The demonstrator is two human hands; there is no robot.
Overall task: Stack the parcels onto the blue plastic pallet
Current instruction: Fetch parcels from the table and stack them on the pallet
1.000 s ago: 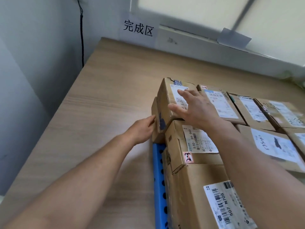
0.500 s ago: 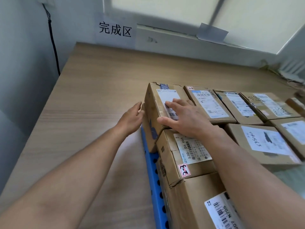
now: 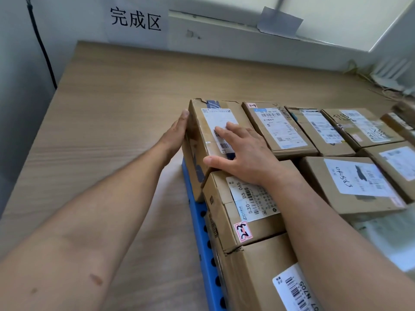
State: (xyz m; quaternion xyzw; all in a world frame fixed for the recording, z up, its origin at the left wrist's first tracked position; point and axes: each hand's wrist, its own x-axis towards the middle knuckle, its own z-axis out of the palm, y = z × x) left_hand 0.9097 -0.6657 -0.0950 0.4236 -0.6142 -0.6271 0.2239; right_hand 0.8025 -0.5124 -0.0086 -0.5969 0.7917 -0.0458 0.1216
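A cardboard parcel (image 3: 202, 129) with a white label stands at the far left corner of the blue plastic pallet (image 3: 203, 234). My left hand (image 3: 176, 133) presses flat against its left side, fingers straight. My right hand (image 3: 241, 153) lies spread on its top, over the label, with the thumb at the near edge. Several other labelled parcels cover the pallet: one marked 2-3 (image 3: 244, 212) just in front and a bigger one (image 3: 265, 277) nearest me. Only the pallet's perforated left edge shows.
The pallet lies on a wooden floor (image 3: 112, 131) that stretches left and back to a white wall with a paper sign (image 3: 135, 20). A black cable (image 3: 41, 46) hangs in the left corner. More parcels (image 3: 359, 176) fill the right side.
My left hand has slid forward along the parcel's left side and now lies flat on it. The right hand stays on top. The view has shifted closer.
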